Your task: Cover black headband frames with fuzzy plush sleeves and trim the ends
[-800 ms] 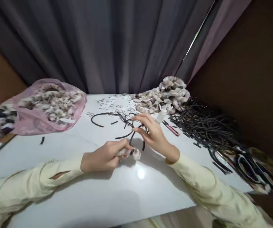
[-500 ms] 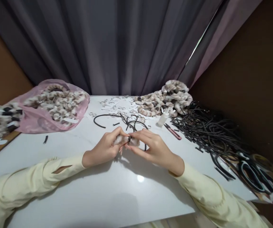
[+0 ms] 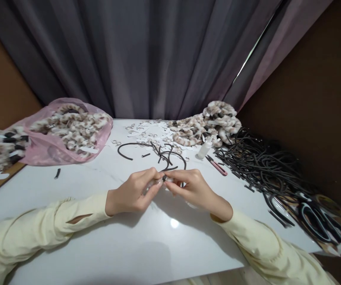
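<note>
White tabletop (image 3: pixel 99 249), furry piece (image 3: pixel 164 179), mostly finger-hidden

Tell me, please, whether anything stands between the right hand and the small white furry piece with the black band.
Nothing visible does: the right hand touches the small white furry piece with the black band, which the left hand also holds. Thin black cords lie beyond them.
</note>
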Demonstrator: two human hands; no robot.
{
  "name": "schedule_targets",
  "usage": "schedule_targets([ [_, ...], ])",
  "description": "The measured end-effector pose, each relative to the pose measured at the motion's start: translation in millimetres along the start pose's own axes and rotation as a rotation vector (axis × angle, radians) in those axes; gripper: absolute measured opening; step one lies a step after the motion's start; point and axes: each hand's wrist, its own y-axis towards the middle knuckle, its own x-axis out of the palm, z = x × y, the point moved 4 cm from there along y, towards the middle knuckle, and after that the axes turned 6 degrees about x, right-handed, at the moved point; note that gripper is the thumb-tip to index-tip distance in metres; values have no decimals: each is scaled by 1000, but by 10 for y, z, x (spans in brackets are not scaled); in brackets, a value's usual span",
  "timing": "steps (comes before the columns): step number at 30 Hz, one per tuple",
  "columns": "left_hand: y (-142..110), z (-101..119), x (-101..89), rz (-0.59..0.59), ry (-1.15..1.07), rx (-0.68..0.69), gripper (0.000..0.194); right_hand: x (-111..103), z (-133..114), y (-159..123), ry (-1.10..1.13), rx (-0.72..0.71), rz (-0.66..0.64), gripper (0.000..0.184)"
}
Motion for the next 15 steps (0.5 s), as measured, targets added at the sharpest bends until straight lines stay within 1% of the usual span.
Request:
schedule_targets([
  [2, -16, 29, 10, 26, 46, 91, 7, 5, -29, -20, -53, -59, 34, 20],
  [4, -36, 25, 23, 47, 92, 127, 10, 16, -49, -38, -88, -116, 68, 19],
  [7, -63, -20, 26, 99, 178, 83, 10, 50, -51, -59, -138, -209, 124, 20],
  [11, -91, -58, 19, 162, 249, 15, 19, 97, -23, -85, -218, -337, 225, 32],
  [13, -91, -67, 27, 152, 224, -15, 18, 123, 2, -88, -255, -338, 232, 37],
  [15, -76, -87, 34, 127, 175, -83, 13, 144, 14, -87, -287, -319, 228, 39],
])
